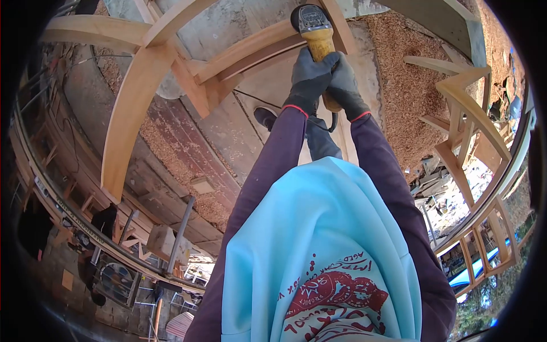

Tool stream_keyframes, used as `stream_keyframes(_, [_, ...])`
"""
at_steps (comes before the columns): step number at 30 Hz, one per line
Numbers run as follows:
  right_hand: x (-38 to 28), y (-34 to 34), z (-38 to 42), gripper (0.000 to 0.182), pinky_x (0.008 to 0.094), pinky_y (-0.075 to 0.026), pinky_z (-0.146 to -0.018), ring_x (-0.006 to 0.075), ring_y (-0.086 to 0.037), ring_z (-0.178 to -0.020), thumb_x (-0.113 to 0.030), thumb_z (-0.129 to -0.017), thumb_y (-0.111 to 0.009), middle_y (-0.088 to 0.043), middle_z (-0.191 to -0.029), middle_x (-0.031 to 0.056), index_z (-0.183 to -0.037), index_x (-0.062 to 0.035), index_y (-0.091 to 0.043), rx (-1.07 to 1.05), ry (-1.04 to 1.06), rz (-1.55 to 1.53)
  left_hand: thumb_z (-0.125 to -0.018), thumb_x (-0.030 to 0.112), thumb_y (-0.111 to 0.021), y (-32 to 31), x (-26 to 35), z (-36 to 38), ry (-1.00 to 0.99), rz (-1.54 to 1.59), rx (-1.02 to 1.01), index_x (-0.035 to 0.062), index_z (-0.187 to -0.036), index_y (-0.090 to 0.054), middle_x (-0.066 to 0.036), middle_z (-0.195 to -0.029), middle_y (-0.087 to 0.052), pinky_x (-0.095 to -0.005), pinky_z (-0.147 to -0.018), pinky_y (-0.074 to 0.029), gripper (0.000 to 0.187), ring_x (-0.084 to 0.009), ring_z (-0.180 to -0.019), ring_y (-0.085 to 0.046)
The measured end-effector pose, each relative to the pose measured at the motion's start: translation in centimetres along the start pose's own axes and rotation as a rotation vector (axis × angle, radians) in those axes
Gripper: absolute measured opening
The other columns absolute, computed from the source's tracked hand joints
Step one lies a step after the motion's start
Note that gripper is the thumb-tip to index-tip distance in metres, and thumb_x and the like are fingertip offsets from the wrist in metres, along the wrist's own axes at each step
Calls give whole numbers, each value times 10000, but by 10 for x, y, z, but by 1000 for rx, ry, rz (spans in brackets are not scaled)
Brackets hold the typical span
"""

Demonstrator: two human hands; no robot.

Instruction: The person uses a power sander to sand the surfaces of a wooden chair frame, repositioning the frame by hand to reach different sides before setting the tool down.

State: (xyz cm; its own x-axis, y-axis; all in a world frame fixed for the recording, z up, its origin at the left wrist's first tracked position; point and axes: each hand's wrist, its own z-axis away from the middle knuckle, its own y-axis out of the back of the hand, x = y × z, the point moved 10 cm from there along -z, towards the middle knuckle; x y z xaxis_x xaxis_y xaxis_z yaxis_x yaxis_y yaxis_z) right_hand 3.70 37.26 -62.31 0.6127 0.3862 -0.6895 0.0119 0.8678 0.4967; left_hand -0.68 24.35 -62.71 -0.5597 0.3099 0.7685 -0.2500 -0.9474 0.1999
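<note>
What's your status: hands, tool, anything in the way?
Left hand and right hand gloved, both gripping yellow power tool. Tool head beside curved wooden frame. Dark cord loops near right wrist.

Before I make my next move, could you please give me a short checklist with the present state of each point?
1. Both hands on the tool: ok; left hand and right hand grip the yellow-and-black power tool.
2. Gloves worn: ok, on both hands.
3. Light blue shirt away from the tool's head: ok; the forearms reach out well past it.
4. Working face against the wooden frame: cannot tell; it is hidden beneath the head.
5. Dark cord out of the way: cannot tell; it loops near the right wrist, then passes out of sight.
6. Ground free of shavings: not ok; they lie scattered on both sides.
</note>
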Motion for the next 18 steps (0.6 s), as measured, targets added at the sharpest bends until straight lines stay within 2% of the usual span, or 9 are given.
stream_keyframes(7, [-5, -33, 9, 495, 495, -528, -868, 456, -670, -1059, -318, -800, -786, -704, -1045, 257, -1147, -42, -568, -36, 31, 54, -791, 484, -809, 30, -17, 10, 19, 13, 27, -8, -1175, -623, -233, -1098, -724, -469, -908, -539, 651, -403, -1046, -702])
stream_keyframes(9, [-13, -50, 15, 490, 499, -526, -866, 461, -669, -1053, -320, -802, -783, -704, -1034, 259, -1141, -42, -563, -61, 56, 48, -871, 354, -787, 48, -22, 15, -11, -1, 76, -37, -1154, -653, -163, -1066, -738, -367, -853, -547, 501, -253, -963, -718])
stream_keyframes(13, [-45, -87, 39, 491, 504, -523, -865, 476, -666, -1034, -322, -809, -771, -704, -1007, 268, -1151, -39, -560, -150, 64, 78, -876, 356, -791, 95, -30, 41, 26, 159, 124, -55, -1152, -649, -154, -1075, -731, -344, -853, -546, 514, -214, -966, -706])
stream_keyframes(18, [-75, -147, 59, 500, 485, -523, -885, 471, -659, -1051, -295, -808, -759, -694, -1045, 271, -1182, -23, -570, -297, 108, 101, -866, 359, -805, 156, -72, 52, 25, 210, 230, -44, -1179, -633, -156, -1064, -731, -354, -848, -551, 539, -231, -959, -716])
